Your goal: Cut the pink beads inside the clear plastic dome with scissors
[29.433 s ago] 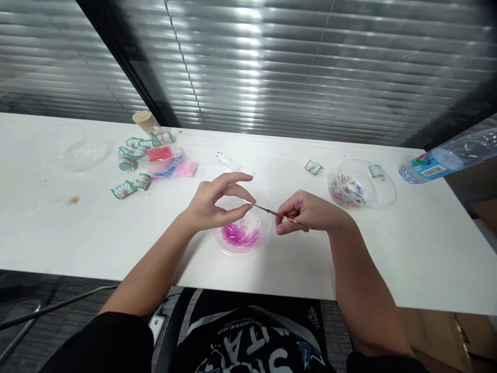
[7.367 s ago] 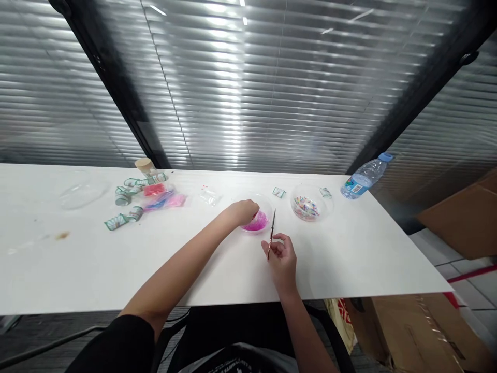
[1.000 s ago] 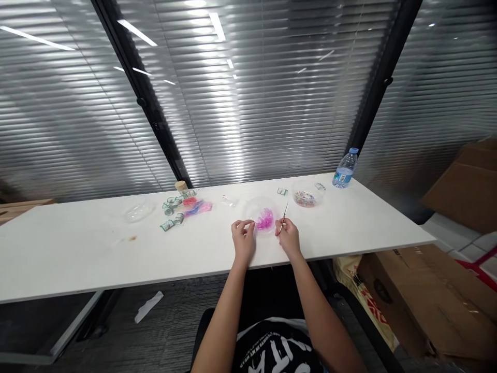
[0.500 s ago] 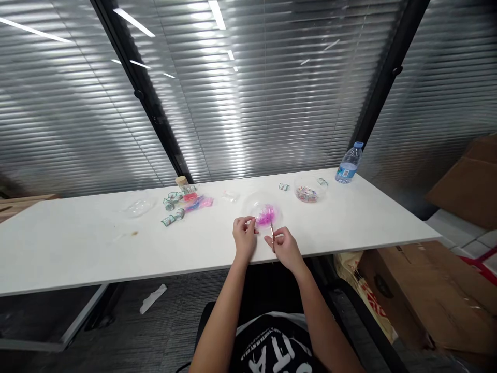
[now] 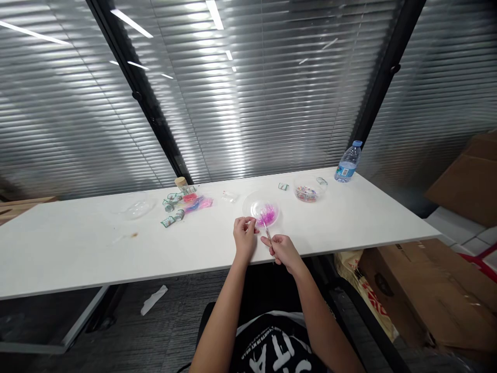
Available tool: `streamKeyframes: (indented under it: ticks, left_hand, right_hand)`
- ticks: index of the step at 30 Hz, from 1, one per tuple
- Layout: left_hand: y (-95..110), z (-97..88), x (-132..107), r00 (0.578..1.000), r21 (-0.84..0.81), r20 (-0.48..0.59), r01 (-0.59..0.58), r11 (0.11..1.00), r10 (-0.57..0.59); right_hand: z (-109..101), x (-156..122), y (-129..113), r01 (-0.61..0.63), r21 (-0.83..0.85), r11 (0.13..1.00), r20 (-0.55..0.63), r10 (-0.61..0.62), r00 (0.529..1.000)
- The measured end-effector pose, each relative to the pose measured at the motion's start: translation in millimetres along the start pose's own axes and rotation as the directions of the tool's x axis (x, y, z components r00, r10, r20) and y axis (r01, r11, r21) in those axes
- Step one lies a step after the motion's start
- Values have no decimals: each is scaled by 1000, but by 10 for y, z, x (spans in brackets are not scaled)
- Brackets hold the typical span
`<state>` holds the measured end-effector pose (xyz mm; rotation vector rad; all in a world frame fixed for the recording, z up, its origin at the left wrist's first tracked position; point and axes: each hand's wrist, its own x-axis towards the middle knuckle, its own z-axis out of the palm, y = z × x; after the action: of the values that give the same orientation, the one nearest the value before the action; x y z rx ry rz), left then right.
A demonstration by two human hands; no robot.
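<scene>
A round clear dish (image 5: 251,201) lies on the white table before me, with a loose pink-purple heap (image 5: 267,214) in its near right part. My left hand (image 5: 244,237) is at the near left rim, fingers curled and pinched together. What they hold, if anything, is too small to make out. In my right hand (image 5: 282,249) are slim metal tweezers (image 5: 266,231), gripped between thumb and fingers. Their tips point up and left into the dish, at the edge of the pink heap.
Right of the dish stands a clear bowl of coloured beads (image 5: 306,194); farther right is a water bottle (image 5: 347,163). Small printed packets (image 5: 168,221) and colourful bags (image 5: 198,203) lie on the left, near a cork-topped jar (image 5: 181,182). A clear lid-like piece (image 5: 140,208) sits beyond.
My right hand has lowered slightly, and the tweezers have swung from nearly upright to slanting left, with their tips farther left over the dish. My left hand stays put.
</scene>
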<state>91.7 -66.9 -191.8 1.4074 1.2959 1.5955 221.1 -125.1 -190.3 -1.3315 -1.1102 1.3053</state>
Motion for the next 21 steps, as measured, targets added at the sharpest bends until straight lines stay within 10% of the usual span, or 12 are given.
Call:
streamKeyframes:
  ticks: [21]
  left_hand:
    - [7, 6, -7, 1000, -5, 10, 8, 1000, -8]
  right_hand:
    - [-1, 15, 38, -41, -55, 998, 3, 42, 999]
